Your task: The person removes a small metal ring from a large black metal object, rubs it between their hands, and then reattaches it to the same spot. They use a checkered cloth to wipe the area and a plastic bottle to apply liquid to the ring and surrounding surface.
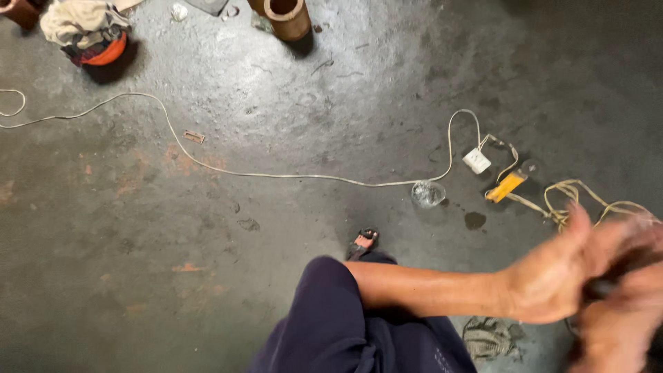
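Both hands are blurred at the lower right edge of the floor (207, 207). Left hand (552, 280) and right hand (615, 324) close together around a dark object (599, 289), kind unclear. Yellow cord (577, 197) lies just beyond; white cable (276, 175) runs untouched across the floor.

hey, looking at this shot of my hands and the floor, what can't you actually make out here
- Dark thing between the left hand and right hand: head view, motion blur and the hands hide its kind.
- Right hand: cut off by the right and bottom edges.
- Brown tube and cloth bundle: cropped by the top edge.
- White plug block and yellow tool on the floor: too small for detail.
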